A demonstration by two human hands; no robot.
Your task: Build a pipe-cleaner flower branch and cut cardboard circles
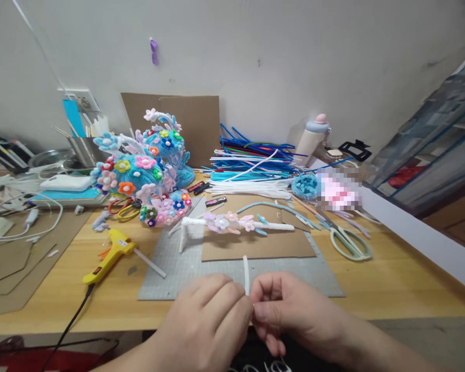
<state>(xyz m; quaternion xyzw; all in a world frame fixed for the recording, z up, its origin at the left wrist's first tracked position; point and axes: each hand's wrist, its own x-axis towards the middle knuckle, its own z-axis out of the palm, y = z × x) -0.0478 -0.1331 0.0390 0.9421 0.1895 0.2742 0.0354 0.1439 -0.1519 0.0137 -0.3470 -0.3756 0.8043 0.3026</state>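
Near the table's front edge my left hand [213, 320] and my right hand [284, 310] meet, fingertips close together. A short white pipe cleaner [246, 271] sticks up from between them; its lower end is hidden by the fingers. My left hand is closed around it, back of the hand toward me. With thumb and forefinger my right hand pinches at the same spot, its lower fingers curled loosely. Just beyond lies a white-wrapped stem [279, 226] with pastel pipe-cleaner flowers [221, 222] and a bent left end, on a piece of cardboard [225, 250].
A grey cutting mat [155, 284] lies under the cardboard. To the left are a yellow glue gun [110, 256] and blue flower-covered pipe-cleaner pieces [139, 175]. Pale green scissors [349, 243] lie right. Behind are bundled pipe cleaners [251, 188] and a bottle [312, 139].
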